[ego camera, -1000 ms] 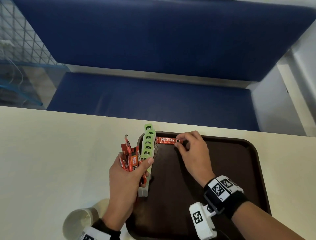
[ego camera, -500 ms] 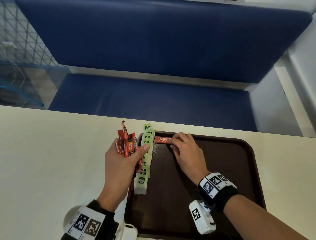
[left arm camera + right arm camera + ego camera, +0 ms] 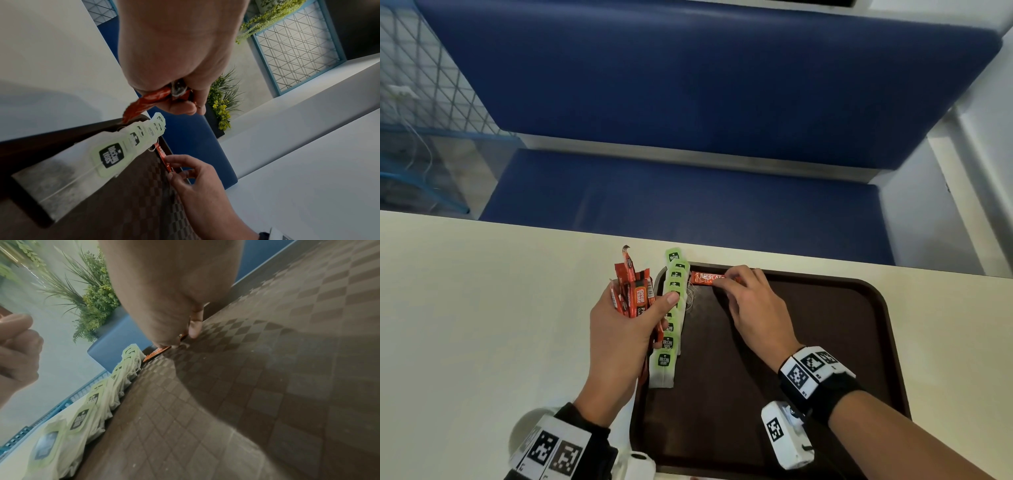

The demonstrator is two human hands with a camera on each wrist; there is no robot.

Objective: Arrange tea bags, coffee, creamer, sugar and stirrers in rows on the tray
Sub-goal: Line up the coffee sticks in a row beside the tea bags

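A dark brown tray (image 3: 859, 342) lies on the cream table. Several green-tagged tea bags (image 3: 671, 318) overlap in a row along its left edge, also seen in the left wrist view (image 3: 115, 154) and right wrist view (image 3: 98, 397). My left hand (image 3: 626, 318) grips a bunch of red coffee sachets (image 3: 633, 291) just left of that row. My right hand (image 3: 739, 291) pinches one red Nescafe sachet (image 3: 705, 277) lying flat at the tray's far left corner, its thumb and fingertips on the sachet's right end (image 3: 164, 157).
A white paper cup (image 3: 524, 431) stands near the table's front edge behind my left wrist. A blue padded bench (image 3: 688, 192) runs beyond the table. The tray's middle and right side (image 3: 808, 325) hold nothing.
My left hand has risen and moved away from me with the sachet bunch. My right hand has shifted slightly left along the Nescafe sachet, which stays at the tray's far edge.
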